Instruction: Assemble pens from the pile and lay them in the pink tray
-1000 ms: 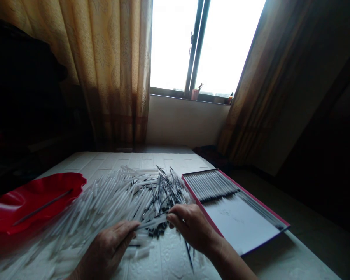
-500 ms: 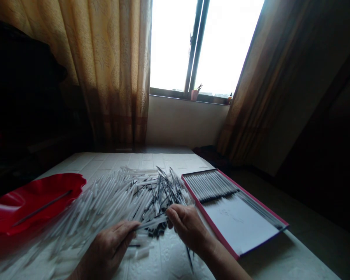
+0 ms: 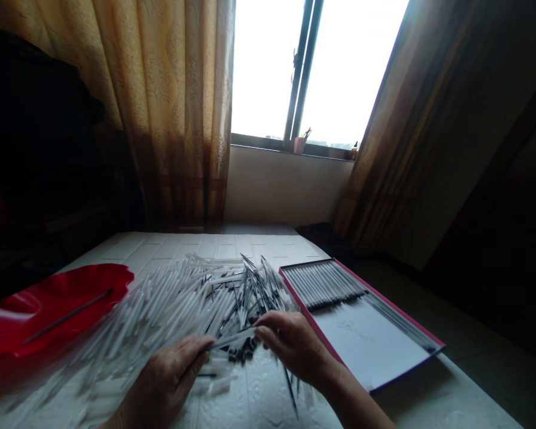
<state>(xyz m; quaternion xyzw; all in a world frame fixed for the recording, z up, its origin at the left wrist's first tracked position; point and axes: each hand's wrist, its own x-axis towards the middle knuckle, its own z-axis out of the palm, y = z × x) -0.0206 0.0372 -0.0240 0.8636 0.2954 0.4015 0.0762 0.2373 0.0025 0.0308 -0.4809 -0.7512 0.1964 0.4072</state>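
Observation:
A translucent pen barrel [image 3: 233,340] spans the gap between my hands above the table. My left hand [image 3: 172,372] is closed around its left end. The fingertips of my right hand [image 3: 295,345] pinch its other end; whether they also hold a smaller part is hidden. Behind my hands lies a wide heap of clear pen barrels [image 3: 161,304], with dark, thin ink refills [image 3: 249,292] bunched on its right side. Small black caps [image 3: 240,353] sit just beyond the held barrel. More dark refills [image 3: 290,387] show below my right hand.
On the right, a pink-edged box [image 3: 397,308] holds a row of assembled pens [image 3: 326,283] and white paper [image 3: 366,351]. A red wavy-edged tray [image 3: 22,298] at left carries one pen [image 3: 67,317]. A pink cup [image 3: 299,144] stands on the windowsill.
My right hand has shifted slightly and its fingers have turned around the barrel's end. My left hand keeps its grip almost in place. The whole view has moved a little.

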